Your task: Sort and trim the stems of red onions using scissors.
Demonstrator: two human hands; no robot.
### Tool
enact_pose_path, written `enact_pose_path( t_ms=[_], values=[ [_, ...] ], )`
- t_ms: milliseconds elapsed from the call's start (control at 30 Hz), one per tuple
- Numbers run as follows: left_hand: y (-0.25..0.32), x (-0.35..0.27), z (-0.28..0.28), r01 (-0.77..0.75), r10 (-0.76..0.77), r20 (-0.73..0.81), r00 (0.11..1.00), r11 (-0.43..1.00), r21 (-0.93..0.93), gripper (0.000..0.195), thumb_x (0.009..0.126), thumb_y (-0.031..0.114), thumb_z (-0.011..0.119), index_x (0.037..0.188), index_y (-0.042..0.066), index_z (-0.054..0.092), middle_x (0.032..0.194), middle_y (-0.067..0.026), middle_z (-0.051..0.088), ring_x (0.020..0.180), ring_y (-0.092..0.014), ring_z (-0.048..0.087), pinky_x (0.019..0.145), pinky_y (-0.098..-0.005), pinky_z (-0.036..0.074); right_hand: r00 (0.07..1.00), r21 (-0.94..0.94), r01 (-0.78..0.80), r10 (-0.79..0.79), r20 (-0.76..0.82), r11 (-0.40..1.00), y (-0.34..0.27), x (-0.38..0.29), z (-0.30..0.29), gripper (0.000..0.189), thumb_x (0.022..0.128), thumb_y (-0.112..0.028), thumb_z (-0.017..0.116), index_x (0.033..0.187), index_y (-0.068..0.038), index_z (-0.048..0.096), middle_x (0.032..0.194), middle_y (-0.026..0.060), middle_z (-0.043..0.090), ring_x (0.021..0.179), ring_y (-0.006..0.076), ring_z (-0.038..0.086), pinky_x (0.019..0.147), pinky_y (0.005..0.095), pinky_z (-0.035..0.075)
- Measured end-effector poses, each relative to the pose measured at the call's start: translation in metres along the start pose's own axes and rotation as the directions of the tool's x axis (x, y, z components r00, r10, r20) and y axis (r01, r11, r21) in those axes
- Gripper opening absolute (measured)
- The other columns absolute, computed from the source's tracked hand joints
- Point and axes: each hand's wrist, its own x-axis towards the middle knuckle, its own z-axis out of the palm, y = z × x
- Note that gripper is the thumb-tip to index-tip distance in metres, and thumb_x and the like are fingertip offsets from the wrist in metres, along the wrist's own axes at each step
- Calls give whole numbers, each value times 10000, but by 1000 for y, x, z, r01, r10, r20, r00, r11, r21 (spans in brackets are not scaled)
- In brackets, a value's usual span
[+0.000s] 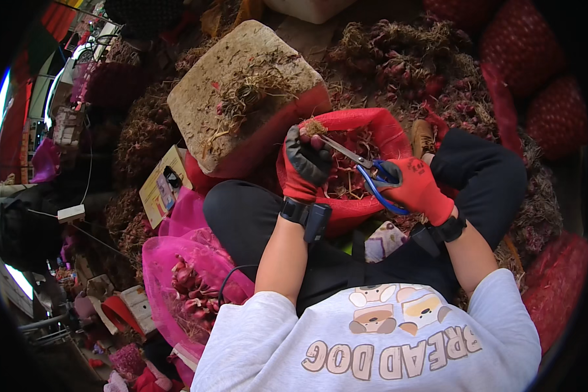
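My left hand (307, 159), in a red glove with a dark coated palm, grips a small bunch of shallots (315, 140) whose tangled dry roots (315, 127) stick up. In my right hand (414, 183), gloved the same way, is a pair of scissors (363, 161) with blue handles. Its blades point left, their tips at the bunch just below the roots. Both hands are above an open red mesh sack (370, 117) between my legs. Inside the sack lie shallots and dry trimmings (348, 181). The fingertips of my left hand are partly hidden by its own glove.
A dirty foam box (191, 112) with dry root scraps stands beyond the sack. Piled shallots (406, 73) lie at the far right, near full red mesh sacks (519, 49). At my left, a pink mesh bag (157, 274) holds shallots, and phones lie on a yellow board (152, 196).
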Motion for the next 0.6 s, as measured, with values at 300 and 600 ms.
enact_pose_path(
  t_ms=[300, 600],
  values=[
    [-6, 2, -11, -71, 61, 63, 996, 985, 158, 242, 914, 374, 508, 753, 195, 540, 691, 71, 556, 668, -85, 582, 511, -305, 476, 1000, -86, -3, 1, -24, 996, -2, -2, 1, 318, 742, -327, 680, 959, -96, 653, 790, 129, 645, 744, 295, 633, 657, 353, 479],
    [-13, 6, -20, -16, 3, 97, 995, 990, 140, 234, 933, 348, 490, 787, 180, 562, 719, 50, 569, 708, -98, 578, 572, -294, 501, 997, -330, -18, -5, -71, 944, 10, -2, 22, 422, 718, -422, 671, 938, -73, 583, 824, 120, 628, 769, 297, 625, 661, 387, 486]
  ],
)
